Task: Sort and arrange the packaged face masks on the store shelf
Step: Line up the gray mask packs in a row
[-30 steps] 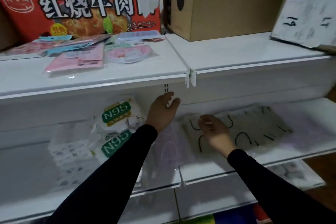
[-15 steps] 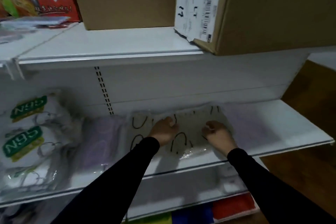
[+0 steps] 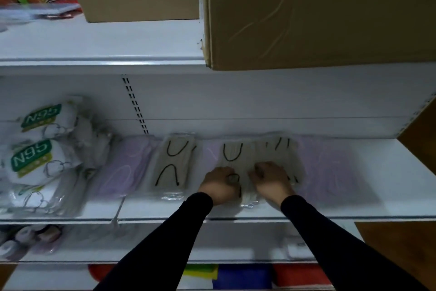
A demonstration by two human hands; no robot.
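White shelf [image 3: 354, 210] holds beige mask packs [image 3: 259, 151], where left hand [image 3: 220, 184] and right hand [image 3: 271, 181] curl fingers, gripping them.

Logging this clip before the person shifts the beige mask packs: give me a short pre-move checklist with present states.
1. Left hand on the beige mask pack: ok, fingers curled on it.
2. Right hand on the neighbouring beige pack: ok, resting on it.
3. Firmness of either grip: cannot tell, fingertips hidden.
4. Separate beige pack left of both hands: ok, lying flat.
5. Bare shelf to the right: ok.
6. N95 packs tidy: not ok, heaped.
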